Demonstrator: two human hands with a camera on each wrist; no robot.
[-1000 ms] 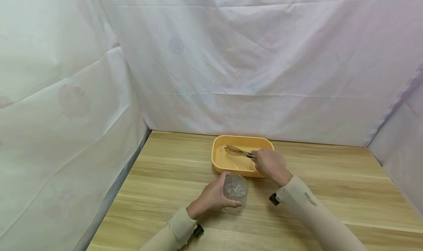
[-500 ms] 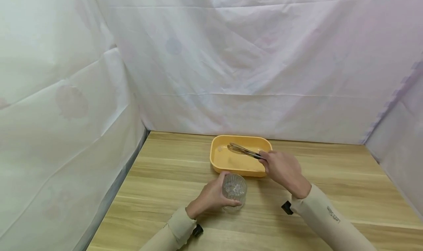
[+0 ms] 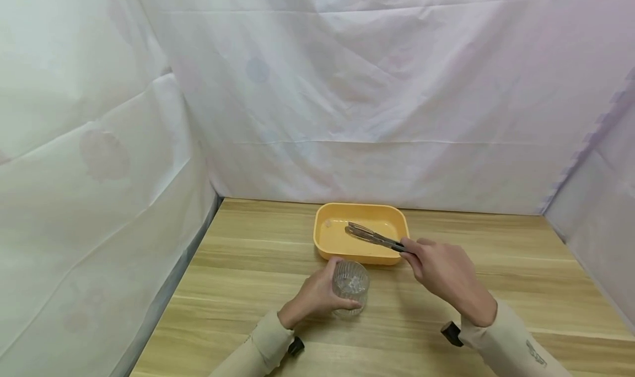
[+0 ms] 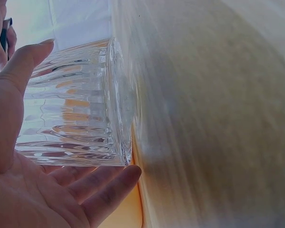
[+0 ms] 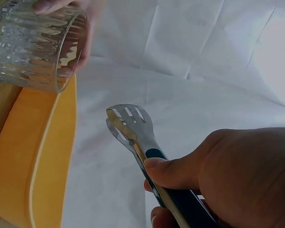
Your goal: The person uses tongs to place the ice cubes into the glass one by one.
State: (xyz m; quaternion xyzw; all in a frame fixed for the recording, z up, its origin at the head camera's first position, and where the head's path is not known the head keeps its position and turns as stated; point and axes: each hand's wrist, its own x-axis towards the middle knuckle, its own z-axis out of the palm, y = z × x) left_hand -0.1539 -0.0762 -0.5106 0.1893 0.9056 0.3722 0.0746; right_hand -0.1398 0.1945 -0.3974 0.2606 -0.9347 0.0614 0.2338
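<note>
In the head view my left hand (image 3: 319, 291) holds a clear ribbed glass (image 3: 351, 286) upright on the table, thumb and fingers round its sides. The left wrist view shows the glass (image 4: 76, 107) with its base close to the wood. My right hand (image 3: 444, 269) grips metal tongs (image 3: 369, 236) with dark handles above the right part of a yellow tray (image 3: 323, 250). In the right wrist view the slotted heads of the tongs (image 5: 135, 121) are close together, with nothing visible between them. A small clear piece (image 3: 328, 223) lies at the tray's left end.
The wooden table (image 3: 238, 261) bears the tray near its back edge, just behind the glass. White cloth hangs behind the table (image 3: 377, 101) and along its left (image 3: 99, 228) and right (image 3: 600, 200) sides.
My right hand and the tongs have moved right and towards me, from inside the tray to above its right part. The left hand and glass have stayed in place.
</note>
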